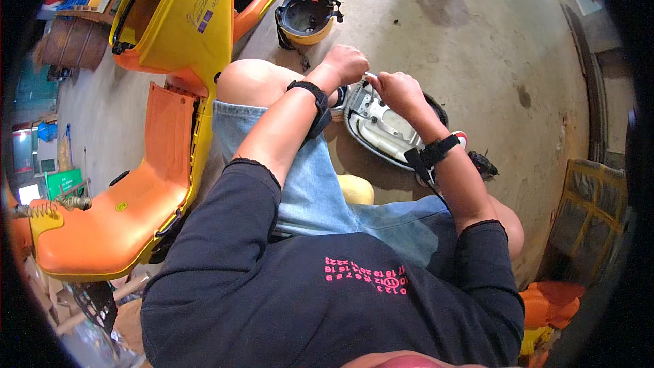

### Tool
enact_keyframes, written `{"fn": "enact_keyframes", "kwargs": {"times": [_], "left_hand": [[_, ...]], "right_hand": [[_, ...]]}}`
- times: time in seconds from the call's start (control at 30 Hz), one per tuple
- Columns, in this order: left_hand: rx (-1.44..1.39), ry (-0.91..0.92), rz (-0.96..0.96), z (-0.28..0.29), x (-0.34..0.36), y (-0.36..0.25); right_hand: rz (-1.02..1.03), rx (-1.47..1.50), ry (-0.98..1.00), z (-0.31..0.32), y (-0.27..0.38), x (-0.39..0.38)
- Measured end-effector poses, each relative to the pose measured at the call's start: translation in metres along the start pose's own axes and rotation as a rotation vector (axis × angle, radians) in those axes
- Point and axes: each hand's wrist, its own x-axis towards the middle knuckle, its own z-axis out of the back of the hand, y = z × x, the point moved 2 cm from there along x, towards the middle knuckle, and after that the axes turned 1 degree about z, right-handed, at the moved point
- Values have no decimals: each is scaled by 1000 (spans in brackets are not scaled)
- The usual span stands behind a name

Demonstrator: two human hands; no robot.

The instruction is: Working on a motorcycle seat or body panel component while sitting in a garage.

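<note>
A white curved plastic cover panel (381, 126), with dark trim, lies on the concrete floor between my knees. My left hand (346, 63) is closed in a fist at the panel's upper left edge, gripping something small that I cannot make out. My right hand (398, 90) is closed on the panel's top edge beside it. Both wrists wear black straps. I am squatting in denim shorts and a dark long-sleeved shirt.
A yellow and orange scooter body (174, 41) with its orange footboard (129, 211) stands on the left. A yellow helmet (306, 17) lies upside down on the floor ahead. A dark ribbed mat (589, 211) lies at right, orange parts (552, 303) at lower right.
</note>
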Motion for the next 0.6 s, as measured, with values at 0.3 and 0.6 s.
{"fn": "enact_keyframes", "kwargs": {"times": [0.3, 0.6], "left_hand": [[90, 13, -100, -2, 16, 3], [96, -33, -17, 0, 13, 5]], "right_hand": [[-169, 65, -38, -9, 3, -6], [-179, 73, -49, 0, 9, -4]]}}
